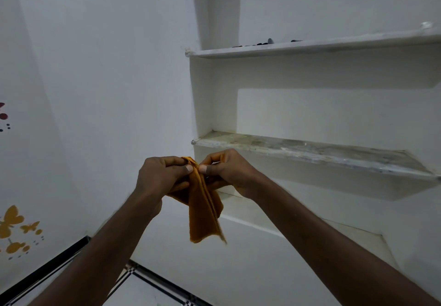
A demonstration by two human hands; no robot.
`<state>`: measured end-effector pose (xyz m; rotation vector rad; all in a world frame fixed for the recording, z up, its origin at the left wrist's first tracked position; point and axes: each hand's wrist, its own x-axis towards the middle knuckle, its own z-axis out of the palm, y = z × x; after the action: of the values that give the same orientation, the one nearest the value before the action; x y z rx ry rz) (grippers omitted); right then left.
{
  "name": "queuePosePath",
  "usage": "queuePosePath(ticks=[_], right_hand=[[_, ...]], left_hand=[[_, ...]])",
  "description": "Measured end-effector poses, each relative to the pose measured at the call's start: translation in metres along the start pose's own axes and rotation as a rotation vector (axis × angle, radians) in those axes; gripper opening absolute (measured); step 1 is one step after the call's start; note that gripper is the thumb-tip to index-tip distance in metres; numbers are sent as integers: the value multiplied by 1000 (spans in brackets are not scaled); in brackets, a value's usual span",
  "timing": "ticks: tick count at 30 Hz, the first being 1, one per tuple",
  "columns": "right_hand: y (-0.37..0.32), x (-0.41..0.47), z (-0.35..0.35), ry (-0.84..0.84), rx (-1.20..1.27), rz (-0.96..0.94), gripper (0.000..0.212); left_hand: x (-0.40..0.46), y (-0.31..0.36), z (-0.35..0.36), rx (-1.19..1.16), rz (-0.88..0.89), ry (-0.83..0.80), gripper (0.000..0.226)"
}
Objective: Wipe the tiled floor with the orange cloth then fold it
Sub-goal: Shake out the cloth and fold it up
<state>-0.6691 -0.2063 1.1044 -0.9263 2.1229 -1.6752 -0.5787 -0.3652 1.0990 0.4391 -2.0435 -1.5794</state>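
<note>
The orange cloth [202, 212] hangs in the air in front of me, doubled over in long folds, its lower end dangling loose. My left hand [160, 176] pinches its upper edge from the left. My right hand [229, 172] pinches the same upper edge from the right, thumbs almost touching. A strip of the tiled floor [143, 291], white with black border lines, shows at the bottom between my forearms.
White walls meet in a corner ahead. Built-in shelves stand at right: a stained stone shelf [310, 153] just behind my hands and an upper shelf [310, 45] with small dark items. Butterfly stickers [14, 227] mark the left wall.
</note>
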Motion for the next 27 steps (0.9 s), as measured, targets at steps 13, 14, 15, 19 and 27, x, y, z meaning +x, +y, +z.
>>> queuePosePath(ticks=[13,14,15,19,27], right_hand=[[2,26,-51,573,57,113,12],[1,29,-56,623,23,102,12],[0,30,-61,651,18,83,9],[-10,32,-78,650,90,30,20],[-26,25,-93,490,166,-75,22]], left_hand=[[25,0,-39,-206,-212,138,6],[28,0,-45,-228,-233,106,6],[32,2,-50,-219,-240,68,11],[40,15,-66,-94,-158,-24,39],[44,52,-102,162,-11,-217,41]])
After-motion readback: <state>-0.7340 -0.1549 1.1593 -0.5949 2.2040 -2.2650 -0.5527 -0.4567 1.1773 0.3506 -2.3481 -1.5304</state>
